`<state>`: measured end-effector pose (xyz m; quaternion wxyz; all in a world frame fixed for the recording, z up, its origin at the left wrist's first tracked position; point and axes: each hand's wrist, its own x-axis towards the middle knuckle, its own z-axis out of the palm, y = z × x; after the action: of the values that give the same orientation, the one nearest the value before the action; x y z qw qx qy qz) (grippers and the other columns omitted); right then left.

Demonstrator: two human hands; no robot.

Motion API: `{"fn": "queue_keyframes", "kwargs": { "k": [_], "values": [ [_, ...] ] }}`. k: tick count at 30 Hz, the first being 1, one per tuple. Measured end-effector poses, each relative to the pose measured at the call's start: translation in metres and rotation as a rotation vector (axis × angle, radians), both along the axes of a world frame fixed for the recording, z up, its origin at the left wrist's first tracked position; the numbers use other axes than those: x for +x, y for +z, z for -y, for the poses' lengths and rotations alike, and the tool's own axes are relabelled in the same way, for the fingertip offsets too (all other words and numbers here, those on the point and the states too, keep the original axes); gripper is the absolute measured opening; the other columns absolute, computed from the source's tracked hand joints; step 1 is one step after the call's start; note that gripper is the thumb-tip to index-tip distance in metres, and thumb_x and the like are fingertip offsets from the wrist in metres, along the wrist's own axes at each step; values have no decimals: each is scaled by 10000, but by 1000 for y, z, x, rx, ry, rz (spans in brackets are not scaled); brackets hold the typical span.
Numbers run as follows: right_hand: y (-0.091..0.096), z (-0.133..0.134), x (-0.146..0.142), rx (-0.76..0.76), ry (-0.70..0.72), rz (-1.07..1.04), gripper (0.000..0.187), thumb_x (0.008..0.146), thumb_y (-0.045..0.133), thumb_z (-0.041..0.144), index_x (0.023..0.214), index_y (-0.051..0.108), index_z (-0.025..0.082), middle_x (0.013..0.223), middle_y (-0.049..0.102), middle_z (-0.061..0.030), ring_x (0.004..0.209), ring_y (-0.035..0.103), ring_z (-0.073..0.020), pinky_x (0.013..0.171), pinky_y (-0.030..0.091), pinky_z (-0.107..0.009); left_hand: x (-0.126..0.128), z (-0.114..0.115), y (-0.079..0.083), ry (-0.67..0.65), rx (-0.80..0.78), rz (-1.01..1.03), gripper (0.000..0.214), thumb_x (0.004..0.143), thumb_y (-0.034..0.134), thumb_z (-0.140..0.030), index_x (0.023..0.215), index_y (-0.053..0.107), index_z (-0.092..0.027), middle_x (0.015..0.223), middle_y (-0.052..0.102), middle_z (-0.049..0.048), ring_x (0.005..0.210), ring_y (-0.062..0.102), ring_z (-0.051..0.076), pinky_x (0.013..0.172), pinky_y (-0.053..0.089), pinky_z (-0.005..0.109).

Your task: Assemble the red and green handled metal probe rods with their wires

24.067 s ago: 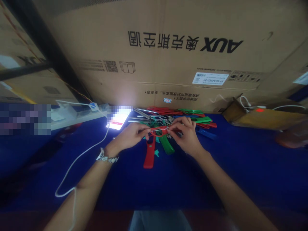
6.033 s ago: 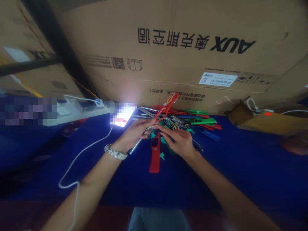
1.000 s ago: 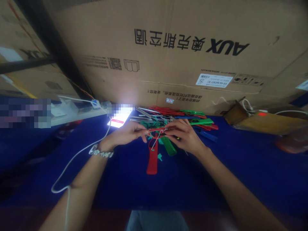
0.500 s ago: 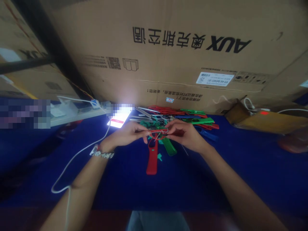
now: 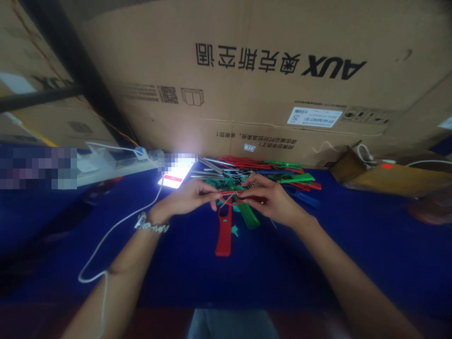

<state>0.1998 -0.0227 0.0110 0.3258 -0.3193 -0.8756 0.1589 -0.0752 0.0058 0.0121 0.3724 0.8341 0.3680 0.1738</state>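
Pinched at both ends by the fingers of the left hand (image 5: 189, 196) and right hand (image 5: 271, 197), a red plastic piece (image 5: 229, 192) lies crosswise above the surface (image 5: 268, 273), neither hand clearly nearer.

Parts pile (image 5: 238, 179) lies before carton (image 5: 226, 99), right of phone (image 5: 175, 176).
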Motion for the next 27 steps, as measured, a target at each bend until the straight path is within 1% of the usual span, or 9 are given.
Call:
{"fn": "queue_keyframes", "kwargs": {
  "k": [3, 5, 8, 11, 15, 20, 23, 27],
  "values": [
    [-2, 0, 1, 140, -3, 40, 128, 917, 639, 193, 996, 733, 229, 1140, 636, -91, 960, 671, -199, 833, 571, -395, 0, 0, -1, 4, -1, -1, 448, 931, 527, -518, 807, 767, -161, 627, 651, 21, 511, 429, 100, 515, 303, 236],
    [-2, 1, 2, 205, -15, 83, 111, 915, 637, 180, 973, 725, 215, 1136, 656, -96, 1027, 662, -222, 878, 548, -424, -1, -1, -2, 11, -1, -1, 451, 928, 528, -523, 807, 769, -160, 617, 644, 16, 512, 434, 100, 515, 304, 231],
    [1, 4, 2, 270, -49, 166, 106, 913, 629, 157, 962, 713, 201, 1144, 671, -98, 1045, 663, -229, 875, 525, -423, -2, -2, -4, 10, -9, -9, 457, 930, 527, -529, 811, 774, -164, 612, 638, 15, 515, 430, 100, 514, 299, 232],
    [3, 7, 2, 300, -92, 255, 117, 908, 625, 146, 961, 713, 203, 1168, 668, -90, 1023, 670, -226, 870, 502, -416, -3, -2, -4, 12, -19, -11, 461, 933, 524, -533, 804, 777, -170, 620, 640, 19, 518, 423, 100, 514, 293, 240],
    [0, 9, 0, 321, -132, 305, 154, 904, 616, 155, 996, 716, 228, 1186, 661, -85, 1055, 658, -236, 869, 477, -410, -2, -1, -4, 22, -22, -4, 458, 927, 530, -535, 801, 779, -171, 611, 625, 18, 516, 413, 102, 514, 290, 248],
    [-5, 7, 0, 320, -102, 196, 145, 895, 641, 196, 1025, 697, 225, 1162, 668, -85, 1078, 650, -230, 912, 473, -419, -1, 0, -1, 30, -33, -6, 443, 925, 535, -520, 793, 777, -174, 591, 608, 11, 502, 382, 100, 503, 273, 251],
    [-7, 3, 2, 278, -80, 127, 129, 903, 660, 240, 1027, 697, 234, 1147, 674, -76, 1068, 655, -222, 904, 491, -411, 0, 0, 0, 33, -39, -11, 438, 925, 537, -517, 784, 775, -176, 596, 616, 12, 501, 372, 99, 499, 263, 252],
    [-11, -1, 2, 182, -71, 48, 103, 903, 677, 268, 999, 706, 243, 1153, 673, -72, 993, 674, -207, 872, 520, -393, 0, 1, 0, 30, -43, -15, 436, 928, 534, -512, 785, 775, -176, 624, 642, 21, 510, 396, 99, 508, 276, 250]
  ]
}}
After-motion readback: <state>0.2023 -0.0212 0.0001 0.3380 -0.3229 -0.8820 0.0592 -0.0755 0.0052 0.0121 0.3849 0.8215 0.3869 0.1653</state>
